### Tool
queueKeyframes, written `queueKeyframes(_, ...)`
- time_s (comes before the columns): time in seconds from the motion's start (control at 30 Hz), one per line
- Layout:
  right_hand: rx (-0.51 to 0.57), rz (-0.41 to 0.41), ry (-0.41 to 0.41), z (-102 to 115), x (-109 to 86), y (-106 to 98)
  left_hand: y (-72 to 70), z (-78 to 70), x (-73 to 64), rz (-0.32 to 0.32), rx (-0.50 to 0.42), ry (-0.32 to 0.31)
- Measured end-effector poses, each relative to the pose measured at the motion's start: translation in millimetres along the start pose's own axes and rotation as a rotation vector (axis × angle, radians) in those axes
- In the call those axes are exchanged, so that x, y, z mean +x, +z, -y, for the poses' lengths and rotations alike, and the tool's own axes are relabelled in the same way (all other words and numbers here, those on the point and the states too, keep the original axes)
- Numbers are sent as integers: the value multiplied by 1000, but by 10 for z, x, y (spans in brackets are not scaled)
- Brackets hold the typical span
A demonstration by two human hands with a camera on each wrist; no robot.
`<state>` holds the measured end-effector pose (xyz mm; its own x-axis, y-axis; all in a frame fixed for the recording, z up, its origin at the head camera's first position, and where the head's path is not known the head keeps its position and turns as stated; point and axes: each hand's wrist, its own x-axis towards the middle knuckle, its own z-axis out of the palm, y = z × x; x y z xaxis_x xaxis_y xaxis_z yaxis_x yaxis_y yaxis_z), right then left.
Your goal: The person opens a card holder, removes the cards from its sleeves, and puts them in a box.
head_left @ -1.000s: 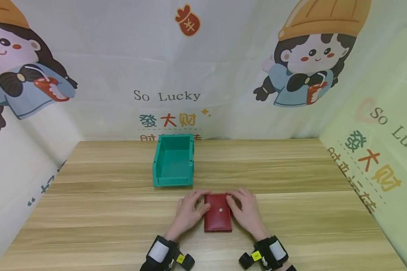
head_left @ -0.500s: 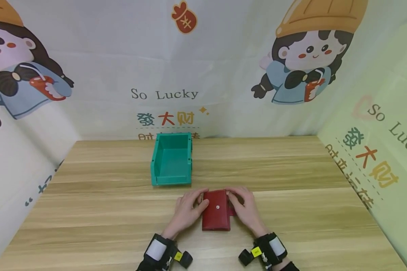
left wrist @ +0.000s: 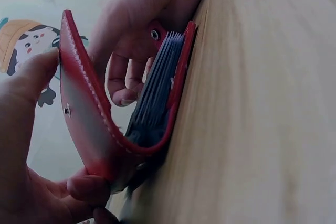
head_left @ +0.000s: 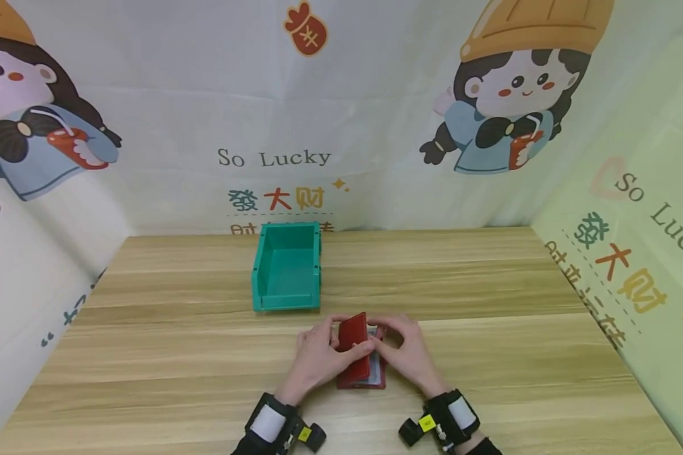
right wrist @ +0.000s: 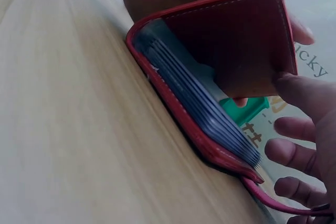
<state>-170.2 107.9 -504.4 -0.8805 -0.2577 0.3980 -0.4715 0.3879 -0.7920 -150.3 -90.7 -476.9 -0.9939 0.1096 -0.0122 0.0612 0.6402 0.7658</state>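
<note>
A red card holder [head_left: 353, 351] stands partly open on the wooden table, its cover [right wrist: 231, 45] raised and a stack of clear plastic sleeves [right wrist: 199, 108] showing inside. My left hand [head_left: 319, 357] grips it from the left. In the left wrist view, the thumb [left wrist: 44, 69] lies at the cover's outer edge and the fingers are by the spine. On the right side is my right hand [head_left: 406, 347], thumb [right wrist: 296, 87] touching the inside of the cover's free edge. Its other fingers hang loosely bent near the sleeves. The snap strap [right wrist: 268, 200] extends below those fingers.
Behind the hands, a teal open-front bin [head_left: 287, 300] stands towards the back of the table [head_left: 461, 272]. Printed cloth walls [head_left: 375, 126] enclose the table at the back and both sides. A wrist camera [head_left: 315, 436] is strapped to each forearm.
The strap has come away from the front of the card holder, and the cover has swung up leftward, showing the sleeves. My left thumb has moved rightward across to the cover's edge.
</note>
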Motion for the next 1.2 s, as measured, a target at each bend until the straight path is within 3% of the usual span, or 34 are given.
queueKeyframes(0.27,-110,20,-12,9,1,24,-65,-10,-18,45,13,-9)
queueKeyframes(0.47,-211,20,-30,4,5,49,-239,51,-17,186,-87,0)
queueKeyframes(0.63,-235,29,-2,19,8,55,-395,127,-5,298,-126,71)
queueKeyframes(0.8,-226,53,28,46,7,47,-547,183,-13,312,-125,110)
queueKeyframes(1.1,-231,55,19,49,14,51,-718,265,-56,303,-179,14)
queueKeyframes(1.2,-237,59,26,41,12,53,-746,293,-98,312,-208,9)
